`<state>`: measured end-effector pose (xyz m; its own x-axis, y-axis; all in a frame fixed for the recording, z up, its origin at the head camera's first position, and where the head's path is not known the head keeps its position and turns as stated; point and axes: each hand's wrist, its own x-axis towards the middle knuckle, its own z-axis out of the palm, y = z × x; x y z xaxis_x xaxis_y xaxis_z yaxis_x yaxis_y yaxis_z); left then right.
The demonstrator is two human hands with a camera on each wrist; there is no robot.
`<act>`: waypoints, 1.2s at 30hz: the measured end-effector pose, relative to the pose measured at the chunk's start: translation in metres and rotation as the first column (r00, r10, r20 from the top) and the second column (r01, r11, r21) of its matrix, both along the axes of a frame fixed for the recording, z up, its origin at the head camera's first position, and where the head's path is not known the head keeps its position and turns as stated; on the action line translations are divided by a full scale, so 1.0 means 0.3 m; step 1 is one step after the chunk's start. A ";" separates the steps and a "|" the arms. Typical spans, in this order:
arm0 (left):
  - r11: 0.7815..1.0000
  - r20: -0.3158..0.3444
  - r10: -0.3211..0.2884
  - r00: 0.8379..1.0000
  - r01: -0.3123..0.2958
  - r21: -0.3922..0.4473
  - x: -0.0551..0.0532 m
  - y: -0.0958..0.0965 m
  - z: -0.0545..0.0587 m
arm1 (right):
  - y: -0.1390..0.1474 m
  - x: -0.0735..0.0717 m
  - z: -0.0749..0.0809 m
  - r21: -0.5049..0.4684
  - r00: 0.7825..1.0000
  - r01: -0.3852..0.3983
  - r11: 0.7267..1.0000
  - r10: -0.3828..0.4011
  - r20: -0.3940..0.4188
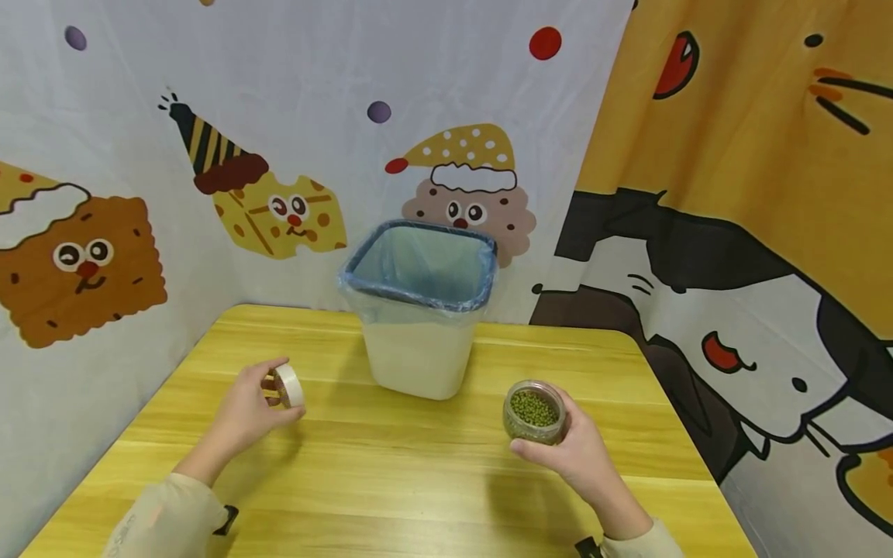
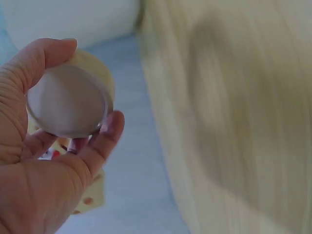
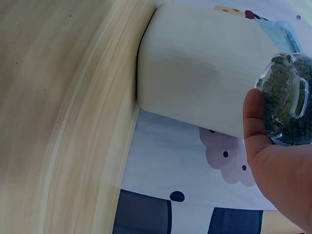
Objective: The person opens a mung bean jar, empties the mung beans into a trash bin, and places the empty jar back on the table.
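Note:
On the left, above the table, my left hand [image 1: 247, 407] pinches a round white lid [image 1: 289, 385] by its rim. In the left wrist view the lid [image 2: 68, 101] shows its greyish inner face, with the thumb and fingers around its edge. My right hand [image 1: 577, 449] grips a clear jar [image 1: 515, 426] of green beans [image 1: 533, 408] on the right side. The jar's mouth is uncovered and faces the head camera. From the right wrist view, the jar [image 3: 282, 97] shows its clear base with beans behind it, and it is partly cut off by the frame.
A white bin [image 1: 418, 356] lined with a bluish plastic bag [image 1: 418, 298] stands at the back middle of the yellow wooden table [image 1: 391, 480]. Cartoon-printed cloth [image 1: 293, 62] hangs behind the table and along its sides.

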<state>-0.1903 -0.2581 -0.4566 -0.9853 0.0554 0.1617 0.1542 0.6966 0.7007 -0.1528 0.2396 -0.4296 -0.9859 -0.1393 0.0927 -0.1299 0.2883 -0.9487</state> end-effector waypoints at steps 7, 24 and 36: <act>0.981 0.074 0.052 0.996 -0.037 -0.190 -0.063 -0.087 -0.031 | 0.010 -0.003 -0.003 -0.001 1.000 -0.006 1.000 0.006 -0.017; 0.953 0.282 0.123 0.951 -0.034 -0.301 -0.146 -0.110 -0.106 | 0.016 0.001 -0.005 -0.006 0.999 0.031 1.000 -0.031 0.034; 0.946 0.280 0.121 0.952 -0.025 -0.323 -0.148 -0.110 -0.129 | 0.024 -0.001 -0.006 0.000 0.997 0.057 0.998 -0.057 0.050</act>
<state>-0.2348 -0.2913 -0.4952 -0.9888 -0.0178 -0.1480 -0.0837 0.8880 0.4521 -0.1530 0.2469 -0.4314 -0.9956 -0.0830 0.0432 -0.0658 0.2921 -0.9541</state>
